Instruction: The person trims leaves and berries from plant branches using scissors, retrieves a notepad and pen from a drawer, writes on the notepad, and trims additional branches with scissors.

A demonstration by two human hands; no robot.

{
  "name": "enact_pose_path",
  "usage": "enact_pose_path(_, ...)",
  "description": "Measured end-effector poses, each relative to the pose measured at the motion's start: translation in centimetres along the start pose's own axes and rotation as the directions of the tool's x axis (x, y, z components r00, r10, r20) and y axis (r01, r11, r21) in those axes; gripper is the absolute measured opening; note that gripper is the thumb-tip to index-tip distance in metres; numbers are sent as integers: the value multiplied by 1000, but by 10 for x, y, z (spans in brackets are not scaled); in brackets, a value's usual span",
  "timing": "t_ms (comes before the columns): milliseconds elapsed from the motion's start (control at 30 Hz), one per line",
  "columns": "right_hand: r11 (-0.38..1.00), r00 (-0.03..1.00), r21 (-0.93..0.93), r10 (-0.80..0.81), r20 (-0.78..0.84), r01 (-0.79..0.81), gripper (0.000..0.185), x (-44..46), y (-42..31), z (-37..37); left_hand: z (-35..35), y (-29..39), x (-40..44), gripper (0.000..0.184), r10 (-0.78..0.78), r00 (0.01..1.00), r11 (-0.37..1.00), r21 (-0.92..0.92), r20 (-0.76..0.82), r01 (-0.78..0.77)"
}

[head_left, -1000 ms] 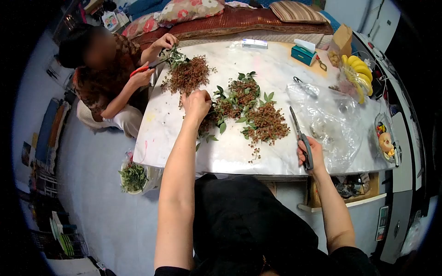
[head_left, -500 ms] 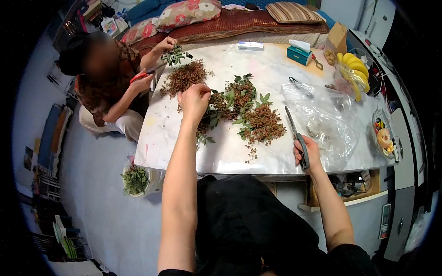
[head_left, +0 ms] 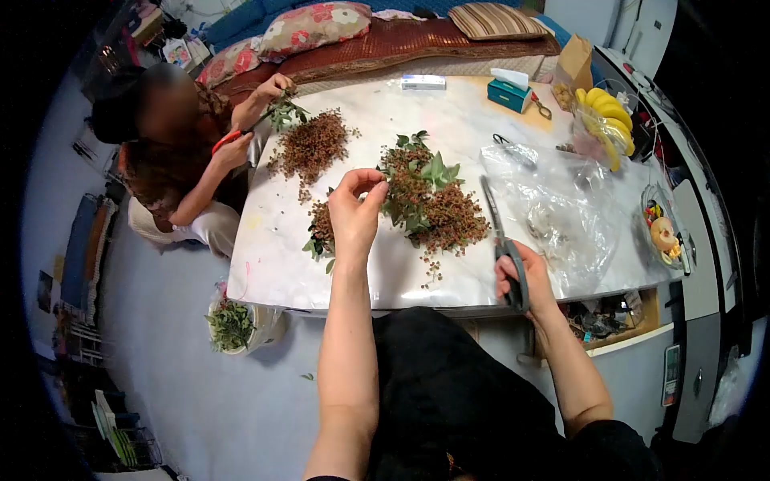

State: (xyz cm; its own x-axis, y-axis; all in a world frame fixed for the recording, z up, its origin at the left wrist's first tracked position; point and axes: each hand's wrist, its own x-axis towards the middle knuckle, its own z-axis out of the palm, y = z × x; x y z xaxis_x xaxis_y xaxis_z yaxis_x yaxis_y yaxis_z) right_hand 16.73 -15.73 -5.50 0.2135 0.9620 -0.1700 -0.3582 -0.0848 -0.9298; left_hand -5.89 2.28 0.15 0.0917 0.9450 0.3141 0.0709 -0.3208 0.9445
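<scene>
My left hand (head_left: 357, 210) is raised over the middle of the table, thumb and fingertips pinched together. Whatever they hold, if anything, is too small to make out. Just beyond the fingertips lies a heap of reddish-brown dried berry sprigs (head_left: 455, 215) with green leaves (head_left: 435, 171) on top. A smaller clump of sprigs (head_left: 320, 224) is partly covered by that hand. At the table's front edge my right hand (head_left: 527, 279) grips dark-handled scissors (head_left: 492, 210) by the loops, blades pointing away from me and nearly together.
Across the left corner a person (head_left: 180, 152) holds red-handled scissors (head_left: 228, 143) and a leafy sprig (head_left: 285, 111), beside another berry heap (head_left: 314, 144). A clear plastic bag (head_left: 561, 216) lies at right. A leaf-filled bin (head_left: 233, 325) stands on the floor; an open drawer (head_left: 630, 341) juts out below.
My left hand has moved right and closer to me, still pinched. The right hand has shifted slightly left with the scissors. The other person's scissors have moved up to the leafy sprig.
</scene>
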Motion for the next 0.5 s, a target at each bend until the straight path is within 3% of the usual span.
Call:
enact_pose_path(167, 994, 962, 75, 53, 269, -76, 48, -27, -23, 51, 10, 0, -8, 16, -43, 999, 998, 34, -17, 43)
enact_pose_path(233, 991, 942, 65, 91, 322, -118, 46, -29, -23, 62, 13, 1, -11, 15, -53, 999, 998, -34, -11, 52)
enact_pose_path(267, 991, 943, 61, 92, 320, -118, 46, -28, -20, 67, 14, 1, -11, 15, -54, 998, 998, -39, -11, 54)
enact_pose_path(333, 963, 948, 226, 74, 308, -149, 42, -27, -14, 74, 15, 0, -12, 15, -115, 993, 984, -140, -21, 111)
enact_pose_path(500, 991, 964, 77, 85, 250, -107, 38, -26, -14, 78, 20, -3, -14, 15, -147, 986, 972, -194, -79, 129)
